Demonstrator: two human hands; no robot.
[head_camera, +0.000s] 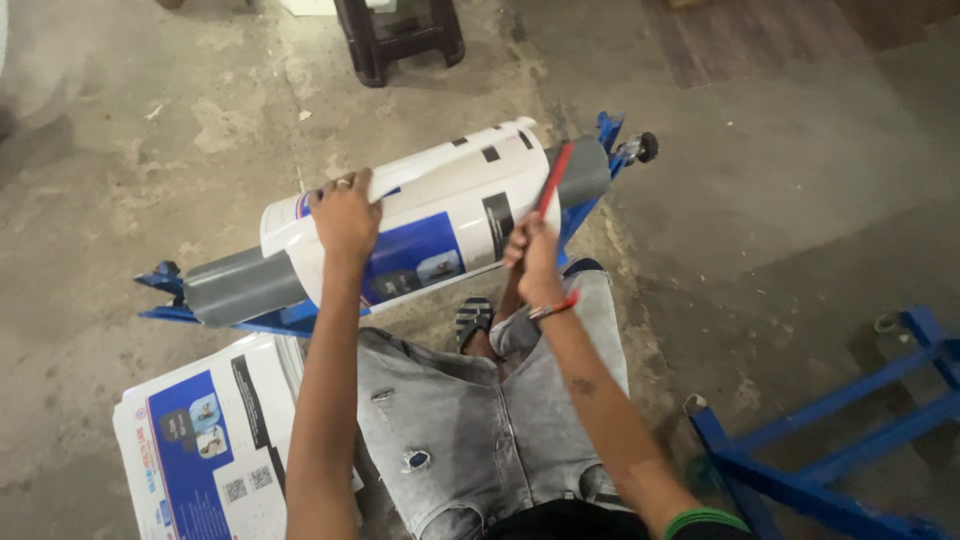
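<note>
Left hand (345, 215) presses flat on the printed roll (420, 225), holding nothing. Right hand (535, 258) closed around red cutter (552, 178), slicing the sheet on its grey tube (240, 285); next calls for a steady stroke.

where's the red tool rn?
Head view, right of centre: the red tool is gripped in the right hand, angled up across the right end of the printed sheet wrapped around the grey pipe.

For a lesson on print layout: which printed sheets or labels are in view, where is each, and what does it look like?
Printed sheet: wrapped round a grey pipe on a blue stand, under the left hand; white, with a blue panel and black blocks.
Stack of printed sheets: on the floor, lower left; flat, white with a blue panel and small pictures.
</note>
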